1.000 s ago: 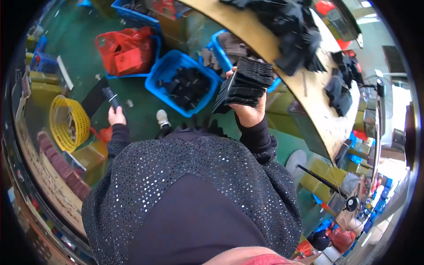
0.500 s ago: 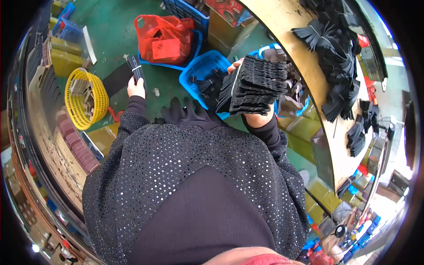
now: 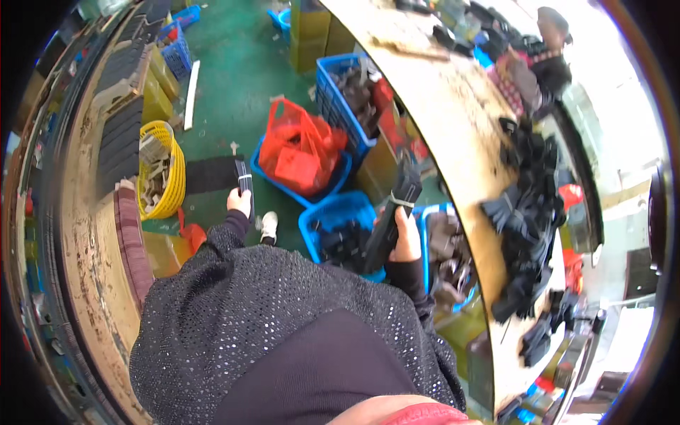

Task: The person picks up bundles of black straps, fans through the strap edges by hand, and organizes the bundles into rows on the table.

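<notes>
My left hand (image 3: 239, 203) is closed round a slim bundle of black strips (image 3: 244, 180), bound with a white tie and held over the floor. To the right, my right hand (image 3: 406, 239) grips a thicker bundle of black strips (image 3: 406, 183) with a pale band round its middle. Its lower end hangs over a blue basket (image 3: 309, 244) containing black pieces. Beside that hand stands another blue basket (image 3: 425, 273), with grey-brown pieces in it. What the strips are made for cannot be told.
A red plastic bag (image 3: 301, 159) sits in a blue tub (image 3: 265, 176) ahead. On the left, a yellow basket (image 3: 178, 177) stands by a long workbench (image 3: 85, 283). A curved table (image 3: 453, 134) on the right bears black bundles (image 3: 528, 219); a person (image 3: 549, 71) is beyond it.
My view has shifted, and more of the far table and a person now show. The right-hand bundle has turned from broadside to narrow edge. Both hands keep their hold.
</notes>
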`<state>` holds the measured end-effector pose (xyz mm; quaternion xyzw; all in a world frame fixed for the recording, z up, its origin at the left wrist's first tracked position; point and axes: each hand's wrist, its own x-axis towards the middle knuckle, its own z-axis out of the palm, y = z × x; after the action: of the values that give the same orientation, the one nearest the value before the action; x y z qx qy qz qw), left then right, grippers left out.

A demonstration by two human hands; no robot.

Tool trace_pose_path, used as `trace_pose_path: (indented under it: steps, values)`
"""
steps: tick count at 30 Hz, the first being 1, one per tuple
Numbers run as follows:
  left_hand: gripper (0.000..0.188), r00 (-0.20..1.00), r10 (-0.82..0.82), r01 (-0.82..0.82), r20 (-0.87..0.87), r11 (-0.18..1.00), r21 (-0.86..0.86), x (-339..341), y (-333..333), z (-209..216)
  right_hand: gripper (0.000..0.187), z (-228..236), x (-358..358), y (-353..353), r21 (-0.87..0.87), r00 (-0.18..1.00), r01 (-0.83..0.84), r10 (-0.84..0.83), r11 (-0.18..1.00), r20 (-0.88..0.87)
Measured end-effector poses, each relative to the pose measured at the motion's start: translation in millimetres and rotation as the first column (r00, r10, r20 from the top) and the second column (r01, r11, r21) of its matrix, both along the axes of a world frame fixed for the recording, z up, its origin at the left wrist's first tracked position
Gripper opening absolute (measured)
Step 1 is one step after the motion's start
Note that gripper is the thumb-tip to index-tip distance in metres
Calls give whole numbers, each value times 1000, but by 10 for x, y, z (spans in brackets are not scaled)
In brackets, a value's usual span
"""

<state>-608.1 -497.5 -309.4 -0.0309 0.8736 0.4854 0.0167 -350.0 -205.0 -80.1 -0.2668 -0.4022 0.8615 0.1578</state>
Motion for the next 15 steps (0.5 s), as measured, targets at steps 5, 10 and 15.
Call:
trace_pose_path:
  steps: [5,10,15]
  values:
    - [34,997,56,-63,61,991,121,-1065,194,55,30,-255,-793,59,-99,997,-34,40,994,67]
    - [30,998,-23,38,-57,960,277,-2316,425,468,36,-249,-1849,18,-184,998,-32,40,982,43]
    - [24,955,-68,153,-289,946,284,-3476,533,1017,33,-264,-2579,125,57,998,-27,24,998,57]
